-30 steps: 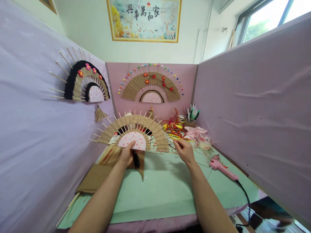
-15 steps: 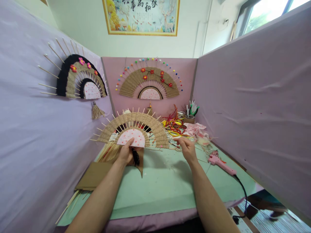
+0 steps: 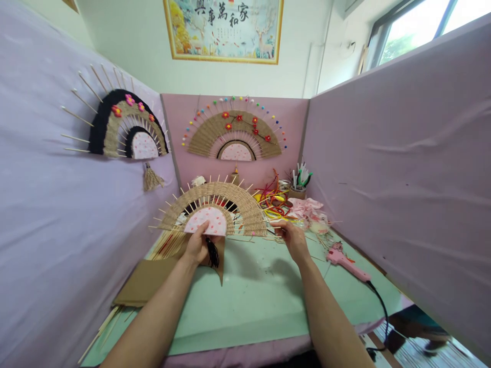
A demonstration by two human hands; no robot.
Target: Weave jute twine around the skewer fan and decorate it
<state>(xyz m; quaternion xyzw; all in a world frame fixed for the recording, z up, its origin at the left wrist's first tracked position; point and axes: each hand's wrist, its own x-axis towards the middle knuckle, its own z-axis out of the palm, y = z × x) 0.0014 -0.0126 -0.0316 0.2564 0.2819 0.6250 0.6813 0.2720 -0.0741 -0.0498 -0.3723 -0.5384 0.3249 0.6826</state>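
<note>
My left hand [image 3: 197, 246] is closed on the lower middle of a woven fan [image 3: 253, 212], the thumb lying over its pale half-round panel with pink spots [image 3: 207, 221]. Thin wooden sticks poke out around the fan's curved edge. A black tassel [image 3: 212, 252] hangs below the panel beside my left hand. At the fan's right end, my right hand [image 3: 292, 240] has its fingers pinched at the tip of one of the lowest sticks. The fan is held up above the green tabletop [image 3: 245, 306].
Two finished fans hang on the partitions, a black-edged one [image 3: 111, 122] at left and one with red flowers [image 3: 199, 135] behind. A pink glue gun [image 3: 349, 263] lies at right. Coloured cords [image 3: 274, 204], pink cloth [image 3: 307, 209] and a tool pot [image 3: 297, 192] sit at the back; brown board [image 3: 141, 283] at left.
The fan has turned slightly and shifted a little in view. My right fingers have come down and in to the sticks at its right end. My left hand keeps its hold.
</note>
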